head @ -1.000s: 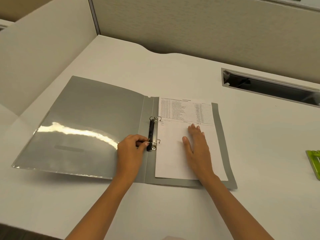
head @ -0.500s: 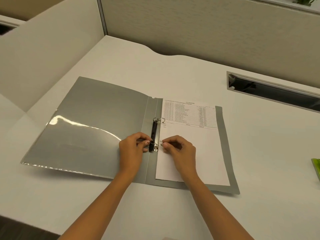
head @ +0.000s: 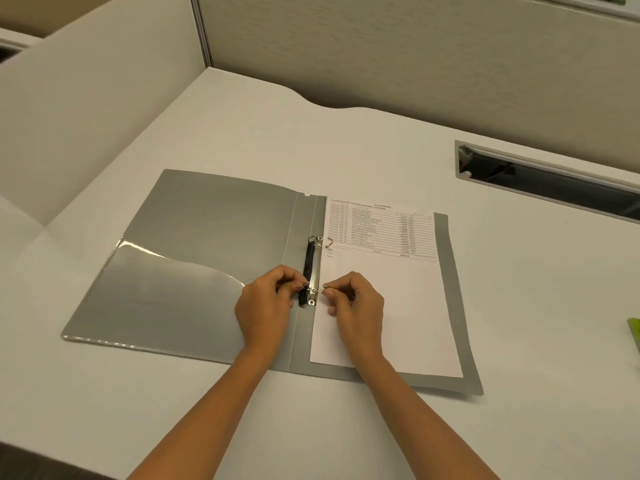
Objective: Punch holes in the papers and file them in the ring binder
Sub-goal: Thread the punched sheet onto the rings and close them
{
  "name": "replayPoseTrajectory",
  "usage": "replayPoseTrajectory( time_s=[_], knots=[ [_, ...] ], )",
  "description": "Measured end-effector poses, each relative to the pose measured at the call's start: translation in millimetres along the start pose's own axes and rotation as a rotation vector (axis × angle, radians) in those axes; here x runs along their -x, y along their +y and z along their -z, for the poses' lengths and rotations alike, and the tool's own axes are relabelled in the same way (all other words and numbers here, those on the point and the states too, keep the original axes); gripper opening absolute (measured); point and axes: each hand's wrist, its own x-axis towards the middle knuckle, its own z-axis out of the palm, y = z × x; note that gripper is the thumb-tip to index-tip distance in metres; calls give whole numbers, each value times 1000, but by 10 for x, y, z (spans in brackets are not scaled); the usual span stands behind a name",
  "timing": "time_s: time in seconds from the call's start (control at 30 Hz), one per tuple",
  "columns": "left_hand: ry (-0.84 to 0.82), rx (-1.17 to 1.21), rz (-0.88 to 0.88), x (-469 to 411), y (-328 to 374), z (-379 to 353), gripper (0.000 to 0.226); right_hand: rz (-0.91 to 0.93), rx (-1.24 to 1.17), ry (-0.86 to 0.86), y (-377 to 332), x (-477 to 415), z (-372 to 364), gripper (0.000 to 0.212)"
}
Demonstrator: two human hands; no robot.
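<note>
A grey ring binder [head: 207, 244] lies open flat on the white desk. Its metal ring mechanism [head: 311, 268] runs along the spine, and the upper ring stands split apart. A white printed sheet [head: 391, 299] rests on the binder's right half, threaded on the ring halves. My left hand [head: 266, 306] pinches the left half of the lower ring. My right hand [head: 356, 303] pinches the right half of that same ring, resting on the sheet.
Beige partition walls [head: 381, 64] enclose the desk at the back and left. A dark cable slot [head: 547, 181] is cut into the desk at the back right. A green object [head: 634, 332] shows at the right edge.
My right hand has left the flat of the sheet and moved left to pinch the lower ring. My left hand has stayed at the ring. The view shifted slightly.
</note>
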Motion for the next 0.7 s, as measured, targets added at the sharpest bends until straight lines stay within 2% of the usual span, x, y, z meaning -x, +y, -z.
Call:
replayPoseTrajectory(
  time_s=[0.1,0.27,0.4,0.6,0.7],
  knots=[
    [5,-27,-14,3,6,-4,30,11,62,24,23,5,-33,14],
    [-1,-5,22,-5,23,1,24,69,232,39,4,6,-45,16],
    [-16,-61,30,14,80,-4,29,104,368,32,-21,5,-58,15],
    [-35,-39,38,24,79,1,23,129,357,47,-5,20,-54,15],
    [-116,-13,50,-23,58,35,25,160,358,47,2,28,-48,15]
  ],
)
